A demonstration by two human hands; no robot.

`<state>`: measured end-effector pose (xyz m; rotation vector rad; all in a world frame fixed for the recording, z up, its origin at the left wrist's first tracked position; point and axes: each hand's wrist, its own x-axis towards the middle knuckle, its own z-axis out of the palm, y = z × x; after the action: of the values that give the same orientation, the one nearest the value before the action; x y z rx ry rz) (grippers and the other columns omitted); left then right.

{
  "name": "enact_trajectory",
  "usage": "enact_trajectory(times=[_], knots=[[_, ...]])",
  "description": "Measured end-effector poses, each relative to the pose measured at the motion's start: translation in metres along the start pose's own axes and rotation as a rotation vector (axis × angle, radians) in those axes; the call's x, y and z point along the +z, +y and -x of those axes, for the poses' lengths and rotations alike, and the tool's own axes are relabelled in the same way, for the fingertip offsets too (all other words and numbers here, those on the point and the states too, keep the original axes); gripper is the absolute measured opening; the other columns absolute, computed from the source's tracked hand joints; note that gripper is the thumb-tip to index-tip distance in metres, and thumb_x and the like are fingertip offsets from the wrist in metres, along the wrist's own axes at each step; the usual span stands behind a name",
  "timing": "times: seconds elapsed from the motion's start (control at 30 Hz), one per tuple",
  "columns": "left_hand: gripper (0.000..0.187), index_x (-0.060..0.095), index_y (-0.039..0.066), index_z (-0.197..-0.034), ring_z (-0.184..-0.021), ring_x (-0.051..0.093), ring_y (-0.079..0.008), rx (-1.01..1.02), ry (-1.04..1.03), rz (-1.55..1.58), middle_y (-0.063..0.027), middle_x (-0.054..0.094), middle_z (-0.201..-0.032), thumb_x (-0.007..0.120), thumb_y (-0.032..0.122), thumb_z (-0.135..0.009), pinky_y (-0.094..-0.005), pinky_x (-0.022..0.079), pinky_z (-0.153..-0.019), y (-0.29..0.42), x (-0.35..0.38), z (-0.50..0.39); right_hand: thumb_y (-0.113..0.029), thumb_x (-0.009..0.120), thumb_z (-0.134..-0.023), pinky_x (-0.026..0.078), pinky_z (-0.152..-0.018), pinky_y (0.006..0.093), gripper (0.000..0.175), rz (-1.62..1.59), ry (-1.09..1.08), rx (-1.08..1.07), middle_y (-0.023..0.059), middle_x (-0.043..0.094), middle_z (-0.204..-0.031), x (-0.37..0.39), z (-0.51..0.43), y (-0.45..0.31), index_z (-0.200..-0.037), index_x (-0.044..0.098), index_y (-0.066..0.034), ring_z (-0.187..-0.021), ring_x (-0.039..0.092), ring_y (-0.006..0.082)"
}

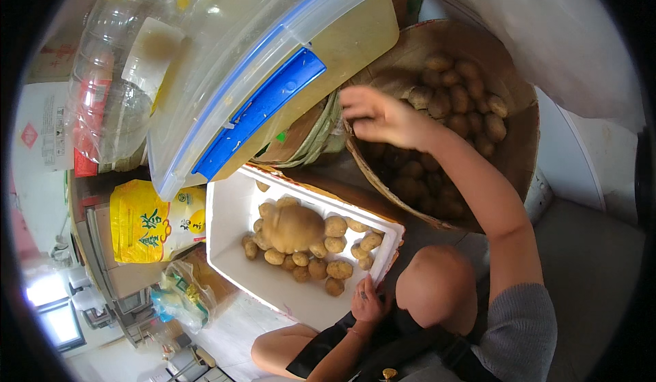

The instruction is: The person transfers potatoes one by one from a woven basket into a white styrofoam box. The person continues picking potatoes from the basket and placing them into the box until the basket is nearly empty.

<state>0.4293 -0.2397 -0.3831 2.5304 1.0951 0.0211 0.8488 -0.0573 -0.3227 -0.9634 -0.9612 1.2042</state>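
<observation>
A white foam box (256,274) holds many potatoes (340,269). Over them, a large blurred potato (294,228) appears in mid-air, with no hand touching it. My right hand (371,115) is above the near-left rim of a big round container (505,177) full of potatoes. Its fingers are somewhat apart and blurred, and nothing shows in them. At the foam box's lower right corner, my left hand (366,300) grips the rim.
A clear plastic bin (348,38) with a blue latch stands above the foam box. To the left are a yellow printed bag (138,223), a large clear plastic bottle (107,95) and a plastic bag (184,295). My bare knee (435,284) is close to the round container.
</observation>
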Motion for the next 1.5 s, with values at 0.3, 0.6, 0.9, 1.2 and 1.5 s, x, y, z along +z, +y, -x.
enact_trajectory(times=[0.3,0.6,0.9,1.2,1.5], knots=[[0.081,0.04,-0.006,-0.141,-0.101,0.063,-0.0396,0.1,0.042,-0.051,-0.0253,0.06,-0.118,0.076,0.027,-0.076,-0.0476,0.053,-0.082,-0.006,0.012,-0.005,-0.022,0.054,-0.094,0.045,-0.095,0.0482,0.028,1.875,-0.059,0.161,0.0114,0.063,-0.12,-0.036,0.003,0.228,-0.116,0.068,-0.0138,-0.118,0.055,0.032],[0.079,0.042,-0.007,-0.138,-0.096,0.064,-0.04,0.108,0.09,-0.034,-0.0261,0.061,-0.116,0.078,0.028,-0.077,-0.0471,0.054,-0.08,0.002,0.001,-0.013,-0.028,0.08,-0.077,0.05,-0.093,0.0426,0.052,0.769,0.68,0.339,0.0165,0.067,-0.108,-0.053,0.02,0.18,-0.119,0.059,-0.0055,-0.105,0.064,0.0319],[0.079,0.043,-0.005,-0.138,-0.099,0.064,-0.0396,0.041,0.052,-0.02,-0.0239,0.061,-0.117,0.078,0.026,-0.075,-0.0472,0.054,-0.081,-0.005,0.005,0.0,-0.02,0.083,-0.081,0.039,-0.112,0.0411,0.065,0.48,0.019,-0.219,0.0132,0.053,-0.132,0.087,0.035,-0.034,-0.137,0.053,-0.0081,-0.124,0.054,0.0299],[0.078,0.042,-0.006,-0.138,-0.098,0.064,-0.0392,0.077,0.071,-0.006,-0.024,0.061,-0.115,0.077,0.025,-0.076,-0.0471,0.054,-0.08,-0.005,0.007,-0.006,-0.057,0.076,-0.082,0.04,-0.107,0.0569,0.081,1.157,0.499,0.773,0.0142,0.032,-0.153,-0.069,-0.026,0.142,-0.146,0.047,-0.018,-0.136,0.033,0.0413],[0.077,0.043,-0.008,-0.137,-0.1,0.064,-0.0398,0.07,-0.001,-0.027,-0.0264,0.062,-0.115,0.077,0.024,-0.076,-0.0464,0.055,-0.081,0.0,-0.008,-0.01,-0.059,0.079,-0.077,0.035,-0.111,0.0573,0.078,1.162,0.46,0.955,0.0143,0.038,-0.151,-0.059,-0.036,0.14,-0.138,0.058,-0.0153,-0.139,0.033,0.0392]])
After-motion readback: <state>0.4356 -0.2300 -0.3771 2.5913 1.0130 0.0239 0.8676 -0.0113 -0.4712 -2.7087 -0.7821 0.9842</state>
